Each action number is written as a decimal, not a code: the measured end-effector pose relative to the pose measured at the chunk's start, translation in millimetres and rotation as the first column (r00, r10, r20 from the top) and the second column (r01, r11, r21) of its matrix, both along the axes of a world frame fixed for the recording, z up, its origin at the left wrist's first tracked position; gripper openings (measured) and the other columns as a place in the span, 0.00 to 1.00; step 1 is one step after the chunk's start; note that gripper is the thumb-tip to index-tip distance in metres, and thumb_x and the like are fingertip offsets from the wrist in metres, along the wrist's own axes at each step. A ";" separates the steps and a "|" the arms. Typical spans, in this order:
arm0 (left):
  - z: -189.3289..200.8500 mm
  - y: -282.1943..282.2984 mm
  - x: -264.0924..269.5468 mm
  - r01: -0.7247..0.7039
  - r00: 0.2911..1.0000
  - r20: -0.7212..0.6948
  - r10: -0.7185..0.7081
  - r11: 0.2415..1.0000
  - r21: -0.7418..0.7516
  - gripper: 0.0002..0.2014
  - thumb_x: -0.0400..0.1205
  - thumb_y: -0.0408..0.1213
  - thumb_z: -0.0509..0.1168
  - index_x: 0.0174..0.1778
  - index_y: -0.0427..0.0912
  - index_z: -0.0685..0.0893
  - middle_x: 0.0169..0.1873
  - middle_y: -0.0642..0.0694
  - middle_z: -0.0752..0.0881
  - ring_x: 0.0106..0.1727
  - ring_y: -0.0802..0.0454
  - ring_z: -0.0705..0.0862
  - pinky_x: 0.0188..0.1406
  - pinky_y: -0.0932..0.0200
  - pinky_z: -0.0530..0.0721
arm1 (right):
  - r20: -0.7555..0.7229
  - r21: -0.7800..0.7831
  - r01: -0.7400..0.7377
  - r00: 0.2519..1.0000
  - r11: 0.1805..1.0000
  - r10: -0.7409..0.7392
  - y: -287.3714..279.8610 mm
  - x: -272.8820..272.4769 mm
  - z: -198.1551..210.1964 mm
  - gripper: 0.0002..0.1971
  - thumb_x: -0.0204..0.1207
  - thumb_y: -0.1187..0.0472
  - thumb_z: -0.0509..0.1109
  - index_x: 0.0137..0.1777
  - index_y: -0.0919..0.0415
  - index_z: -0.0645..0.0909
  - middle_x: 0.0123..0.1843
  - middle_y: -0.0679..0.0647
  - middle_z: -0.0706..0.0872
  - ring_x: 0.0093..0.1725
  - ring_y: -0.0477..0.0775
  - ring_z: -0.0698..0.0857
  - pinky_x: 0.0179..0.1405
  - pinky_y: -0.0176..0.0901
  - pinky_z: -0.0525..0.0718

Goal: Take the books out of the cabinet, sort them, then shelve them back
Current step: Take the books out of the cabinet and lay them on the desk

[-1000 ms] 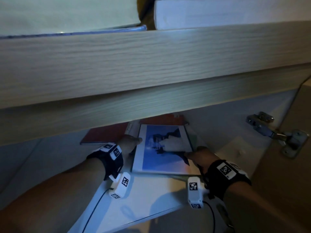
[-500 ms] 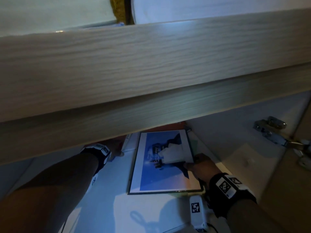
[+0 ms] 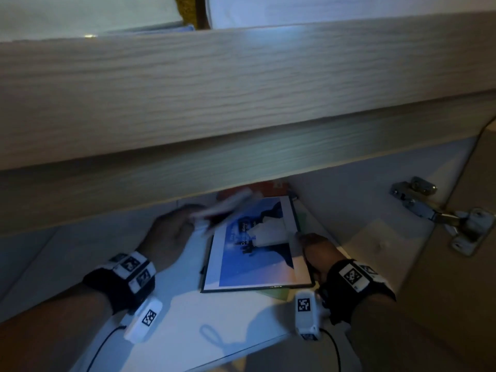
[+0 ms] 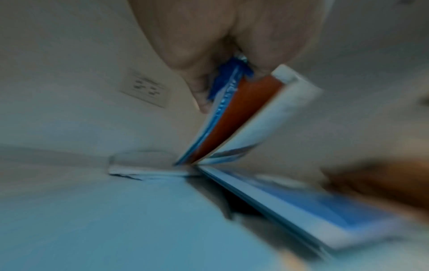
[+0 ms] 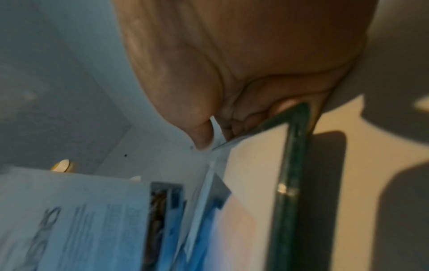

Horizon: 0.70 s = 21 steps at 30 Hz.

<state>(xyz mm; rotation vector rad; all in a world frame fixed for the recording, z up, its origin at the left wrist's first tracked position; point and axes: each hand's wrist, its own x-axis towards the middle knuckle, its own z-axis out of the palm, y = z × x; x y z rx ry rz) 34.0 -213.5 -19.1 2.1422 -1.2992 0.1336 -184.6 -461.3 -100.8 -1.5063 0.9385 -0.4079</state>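
A blue-covered book (image 3: pixel 255 253) with a dark green border lies flat on the white cabinet shelf (image 3: pixel 214 318). My right hand (image 3: pixel 314 245) grips its right edge, thumb on top and fingers under the edge (image 5: pixel 297 117). My left hand (image 3: pixel 185 221) pinches a small bundle of thin books (image 3: pixel 225 208), blurred and tilted up beside the blue book's far left corner. In the left wrist view that bundle (image 4: pixel 243 113) shows blue, red and white covers, its lower end close to the blue book (image 4: pixel 313 205).
A thick wooden shelf board (image 3: pixel 241 89) hangs low overhead, with large books (image 3: pixel 322 9) on it. A red book (image 3: pixel 268 187) lies further back. A green sheet (image 3: pixel 279 292) sticks out under the blue book. The door hinge (image 3: pixel 434 210) is at right.
My left hand left the blue book's left edge, reached back under the board and now holds thin books tilted up. The right hand stayed on the blue book's right edge.
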 end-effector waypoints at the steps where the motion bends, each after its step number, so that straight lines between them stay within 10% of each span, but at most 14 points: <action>1: -5.6 -1.3 -17.8 0.107 0.994 -0.005 -0.107 0.992 0.068 0.25 0.85 0.25 0.58 0.65 0.63 0.80 0.58 0.61 0.86 0.58 0.74 0.83 0.59 0.67 0.81 | 0.086 0.122 0.034 0.995 0.992 -0.045 -4.2 1.0 -3.8 0.17 0.88 0.47 0.63 0.46 0.57 0.84 0.46 0.60 0.89 0.35 0.54 0.87 0.44 0.52 0.90; 4: -31.1 -0.6 -42.0 0.338 0.936 -0.021 -0.350 0.885 0.321 0.28 0.84 0.18 0.58 0.64 0.57 0.85 0.75 0.62 0.75 0.76 0.75 0.69 0.75 0.72 0.70 | 0.228 0.380 0.070 0.959 0.922 -0.167 -5.2 0.0 -4.5 0.29 0.85 0.36 0.63 0.54 0.64 0.89 0.41 0.65 0.92 0.38 0.61 0.91 0.43 0.50 0.90; 7: -32.2 -6.1 -46.6 0.427 0.902 -0.176 -0.394 0.757 0.494 0.26 0.83 0.24 0.62 0.73 0.55 0.83 0.81 0.62 0.67 0.75 0.86 0.58 0.72 0.84 0.58 | 0.209 0.278 -0.012 0.977 0.961 -0.048 -1.5 -1.4 -12.3 0.21 0.81 0.49 0.75 0.67 0.62 0.86 0.60 0.62 0.92 0.59 0.64 0.91 0.68 0.59 0.86; 12: -20.9 -40.6 -23.8 0.111 0.938 -0.344 0.046 0.898 0.425 0.23 0.83 0.48 0.69 0.74 0.48 0.78 0.70 0.45 0.77 0.72 0.47 0.77 0.69 0.57 0.74 | 0.205 0.144 -0.085 0.977 0.986 0.055 0.3 1.4 -19.3 0.21 0.73 0.59 0.83 0.67 0.59 0.88 0.60 0.57 0.93 0.62 0.63 0.91 0.72 0.63 0.84; 16: -27.9 -62.0 -13.2 -0.126 0.686 -0.666 0.293 0.949 0.288 0.22 0.74 0.48 0.78 0.30 0.46 0.69 0.25 0.47 0.74 0.30 0.47 0.79 0.38 0.50 0.74 | 0.146 0.103 -0.053 0.989 0.993 0.038 -2.3 4.6 -21.4 0.32 0.65 0.45 0.83 0.68 0.58 0.87 0.63 0.56 0.92 0.62 0.60 0.90 0.73 0.60 0.83; 21: -15.2 -34.7 -60.9 -0.029 0.456 -0.860 0.231 0.969 0.245 0.09 0.82 0.39 0.73 0.40 0.41 0.83 0.31 0.41 0.90 0.36 0.46 0.82 0.34 0.58 0.79 | 0.120 0.156 -0.010 0.993 0.988 -0.009 12.0 -7.8 -1.8 0.21 0.83 0.54 0.73 0.71 0.65 0.83 0.64 0.60 0.90 0.65 0.64 0.88 0.75 0.57 0.82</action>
